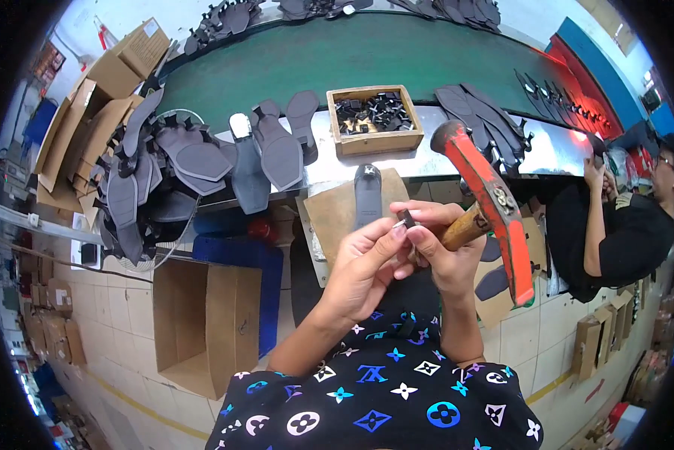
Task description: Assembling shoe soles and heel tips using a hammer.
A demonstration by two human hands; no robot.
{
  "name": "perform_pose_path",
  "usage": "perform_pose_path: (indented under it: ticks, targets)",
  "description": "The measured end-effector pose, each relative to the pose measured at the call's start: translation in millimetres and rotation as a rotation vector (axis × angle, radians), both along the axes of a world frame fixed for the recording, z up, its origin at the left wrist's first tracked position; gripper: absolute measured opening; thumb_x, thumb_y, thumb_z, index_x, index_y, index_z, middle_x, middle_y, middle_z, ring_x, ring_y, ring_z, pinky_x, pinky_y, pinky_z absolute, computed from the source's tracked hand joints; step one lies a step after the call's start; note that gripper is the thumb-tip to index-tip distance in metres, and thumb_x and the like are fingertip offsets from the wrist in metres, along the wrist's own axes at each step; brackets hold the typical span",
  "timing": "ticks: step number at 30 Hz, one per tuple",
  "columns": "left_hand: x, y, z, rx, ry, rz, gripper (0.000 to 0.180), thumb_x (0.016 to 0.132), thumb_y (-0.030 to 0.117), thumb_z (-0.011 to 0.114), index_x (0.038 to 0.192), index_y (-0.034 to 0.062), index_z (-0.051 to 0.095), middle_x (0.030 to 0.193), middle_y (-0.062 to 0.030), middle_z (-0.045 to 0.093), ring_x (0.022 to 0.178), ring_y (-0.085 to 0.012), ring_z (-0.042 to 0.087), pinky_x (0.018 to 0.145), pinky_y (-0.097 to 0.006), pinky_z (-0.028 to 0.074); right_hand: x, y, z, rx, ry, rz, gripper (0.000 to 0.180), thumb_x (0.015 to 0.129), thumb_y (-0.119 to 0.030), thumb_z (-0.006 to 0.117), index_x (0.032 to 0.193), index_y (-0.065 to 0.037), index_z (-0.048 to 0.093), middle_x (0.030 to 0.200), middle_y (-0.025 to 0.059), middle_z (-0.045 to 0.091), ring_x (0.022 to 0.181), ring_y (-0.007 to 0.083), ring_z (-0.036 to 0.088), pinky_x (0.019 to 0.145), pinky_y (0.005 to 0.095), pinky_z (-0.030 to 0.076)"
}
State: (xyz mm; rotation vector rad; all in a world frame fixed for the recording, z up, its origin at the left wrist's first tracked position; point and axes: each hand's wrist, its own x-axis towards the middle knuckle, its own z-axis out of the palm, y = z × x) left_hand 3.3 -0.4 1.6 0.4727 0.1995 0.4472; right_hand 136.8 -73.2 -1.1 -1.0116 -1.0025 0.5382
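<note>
In front of me both hands meet over a small dark heel tip (pixel 406 217), with a thin pale pin seeming to stick out of it. My left hand (pixel 359 262) pinches it between thumb and forefinger. My right hand (pixel 448 251) also has fingertips on the piece while gripping the wooden handle of a hammer (pixel 494 199), whose long orange-red head, worn dark at one end, points up and away. Just beyond my fingers, a dark shoe sole (pixel 368 196) lies on a brown board (pixel 326 214). Behind that stands a wooden box (pixel 378 145) of small black heel tips.
Heaped dark soles with heels (pixel 191 154) cover the bench's left; more soles (pixel 476 112) lie right of the box. A green conveyor belt (pixel 337 60) runs behind. An open cardboard box (pixel 232 315) stands at lower left. A co-worker (pixel 630 232) sits at the right.
</note>
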Motion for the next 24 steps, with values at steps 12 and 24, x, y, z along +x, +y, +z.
perform_pose_path:
  ticks: [12,24]
  targets:
    - [-25.4,65.5,19.0,1.968,0.552,0.428,0.014,0.084,0.010,0.074,0.094,0.0034,0.067,0.089,-0.0089,0.058,0.085,-0.0275,0.059,0.072,-0.039,0.050,0.3,17.7,-17.0,-0.482,-0.118,0.011,0.022,0.087,-0.013,0.077,0.101,0.002,0.067,0.082,0.0046,0.064,0.049,0.0044,0.049,0.044,0.0186,0.035]
    - [32.3,132.3,-93.7,1.720,0.555,0.650,0.031,0.083,0.020,0.077,0.107,0.0015,0.068,0.113,-0.0130,0.068,0.104,-0.0339,0.065,0.085,-0.040,0.053,46.0,74.3,-43.3,-0.428,-0.166,-0.010,0.022,0.090,-0.009,0.071,0.107,0.004,0.067,0.086,0.0039,0.068,0.059,0.0063,0.056,0.052,0.0208,0.043]
